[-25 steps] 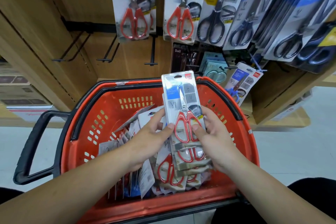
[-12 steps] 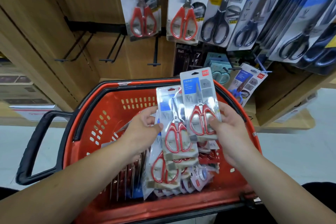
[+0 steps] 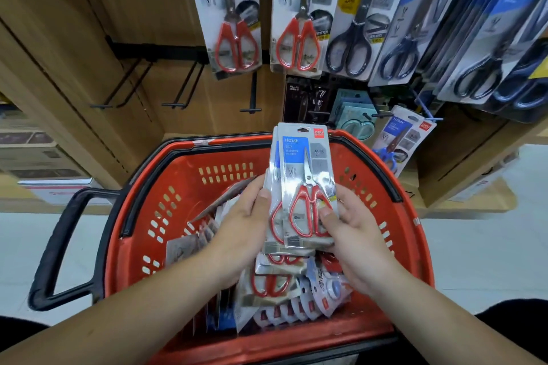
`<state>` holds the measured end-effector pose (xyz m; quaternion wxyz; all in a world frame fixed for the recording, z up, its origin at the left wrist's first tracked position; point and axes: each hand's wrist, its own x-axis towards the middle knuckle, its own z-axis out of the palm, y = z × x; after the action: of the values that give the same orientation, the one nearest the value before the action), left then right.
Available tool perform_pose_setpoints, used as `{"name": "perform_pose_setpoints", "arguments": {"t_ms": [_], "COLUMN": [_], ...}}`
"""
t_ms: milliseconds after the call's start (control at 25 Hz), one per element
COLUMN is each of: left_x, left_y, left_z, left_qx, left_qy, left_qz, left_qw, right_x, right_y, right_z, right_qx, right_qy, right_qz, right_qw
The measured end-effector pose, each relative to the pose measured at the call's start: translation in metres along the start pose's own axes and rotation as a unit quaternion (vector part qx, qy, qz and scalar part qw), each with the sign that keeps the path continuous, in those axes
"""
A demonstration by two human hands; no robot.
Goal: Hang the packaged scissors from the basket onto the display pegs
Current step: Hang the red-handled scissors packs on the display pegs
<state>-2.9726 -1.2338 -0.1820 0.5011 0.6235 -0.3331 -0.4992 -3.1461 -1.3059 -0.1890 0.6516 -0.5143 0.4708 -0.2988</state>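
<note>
While the left hand (image 3: 244,227) clasps the rear pack (image 3: 274,178), the right hand (image 3: 354,235) pinches the front pack (image 3: 305,158). Both overlap above the basket (image 3: 184,166).

Forearms reach forward, left hand (image 3: 246,228) and right hand (image 3: 354,238) close together, both gripping.

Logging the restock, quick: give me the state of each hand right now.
Left hand: grips the scissors packs by their left edge.
Right hand: grips the same packs, thumb on the front.
</note>
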Motion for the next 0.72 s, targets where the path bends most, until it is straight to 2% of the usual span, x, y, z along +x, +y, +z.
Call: {"name": "perform_pose_setpoints", "arguments": {"t_ms": [160, 320, 440, 600, 720], "left_x": [-0.011, 0.002, 0.004, 0.002, -0.007], "left_y": [0.004, 0.014, 0.027, 0.036, 0.053], "left_z": [0.010, -0.013, -0.028, -0.042, -0.046], "left_qx": [0.061, 0.073, 0.139, 0.180, 0.175], "left_qy": [-0.024, 0.047, 0.097, 0.078, 0.079], "left_qz": [0.088, 0.115, 0.175, 0.202, 0.227], "left_qw": [0.994, 0.990, 0.970, 0.960, 0.955], "right_x": [-0.003, -0.001, -0.002, -0.010, -0.021], "right_y": [-0.008, -0.028, -0.041, -0.060, -0.076], "right_z": [0.006, 0.006, 0.006, 0.013, 0.029], "right_qx": [0.048, 0.039, -0.014, 0.000, 0.009], "right_qy": [-0.023, 0.002, 0.040, 0.052, 0.050], "right_qz": [0.020, 0.016, -0.011, -0.038, -0.093], "right_qw": [0.998, 0.999, 0.999, 0.998, 0.994]}}
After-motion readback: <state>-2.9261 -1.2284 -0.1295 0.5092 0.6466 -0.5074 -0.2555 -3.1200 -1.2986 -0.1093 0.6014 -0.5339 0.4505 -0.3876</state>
